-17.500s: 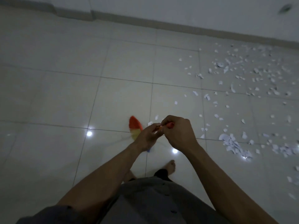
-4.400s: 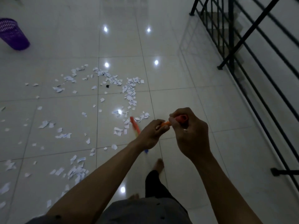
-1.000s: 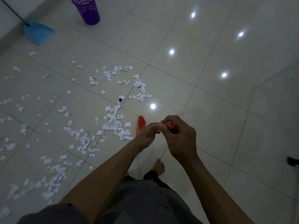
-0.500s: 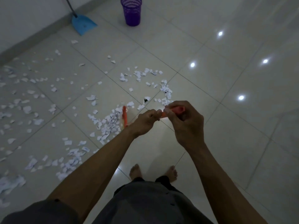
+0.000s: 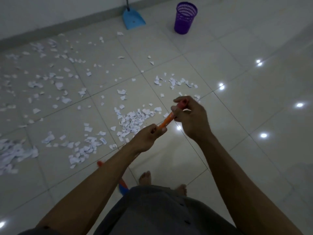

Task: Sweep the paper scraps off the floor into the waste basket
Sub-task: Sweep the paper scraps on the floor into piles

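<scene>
Paper scraps (image 5: 133, 120) on tile, markings unreadable

No readable text, labels or numbers anywhere; print on scraps too blurred

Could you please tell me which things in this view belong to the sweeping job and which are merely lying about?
Belongs to the job:
broom, held by left hand and right hand
paper scraps
waste basket
dustpan

Just lying about:
nothing visible; only bare floor tiles
</scene>
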